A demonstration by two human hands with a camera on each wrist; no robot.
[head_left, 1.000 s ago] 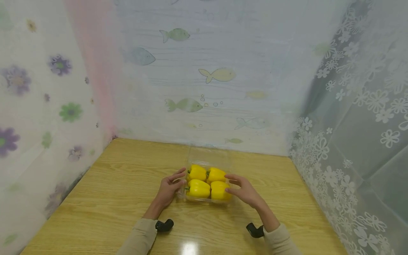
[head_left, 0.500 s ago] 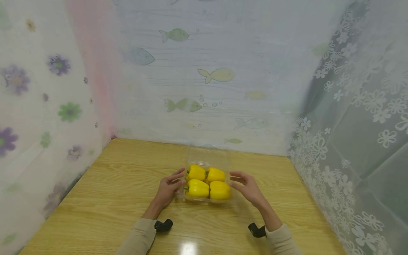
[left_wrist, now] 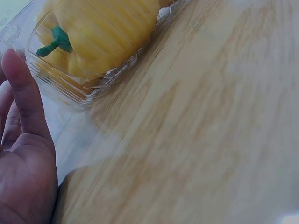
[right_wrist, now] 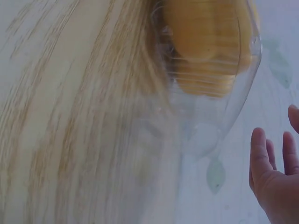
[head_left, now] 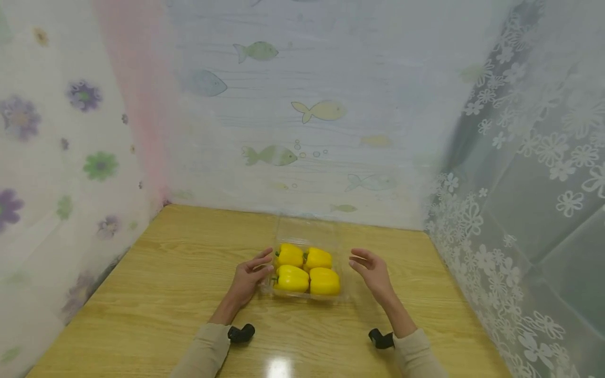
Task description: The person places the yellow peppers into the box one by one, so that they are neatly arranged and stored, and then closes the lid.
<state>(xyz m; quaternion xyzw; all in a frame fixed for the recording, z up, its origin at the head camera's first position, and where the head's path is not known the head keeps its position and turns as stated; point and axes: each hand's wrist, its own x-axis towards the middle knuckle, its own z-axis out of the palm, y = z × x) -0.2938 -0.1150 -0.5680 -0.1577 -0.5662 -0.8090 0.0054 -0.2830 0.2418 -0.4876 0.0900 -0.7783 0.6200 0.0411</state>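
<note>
Several yellow bell peppers with green stems sit in two rows inside a clear plastic clamshell box. Its transparent lid is folded back toward the wall. At the box's left side is my left hand, fingers extended, its fingertips right at the rim; the left wrist view has the thumb upright by the ribbed box corner. My right hand hovers a short way off the right side, fingers loosely bent and holding nothing. The right wrist view also has this hand apart from the box wall.
All of it rests on a wood-grain table. A fish-print sheet hangs behind, a flower-print one at the left and a lacy one at the right. Black wrist mounts stick out at both sleeves.
My right hand has drawn away to the right from the nearest peppers, leaving a gap beside the box. The left hand has stayed at the left side.
</note>
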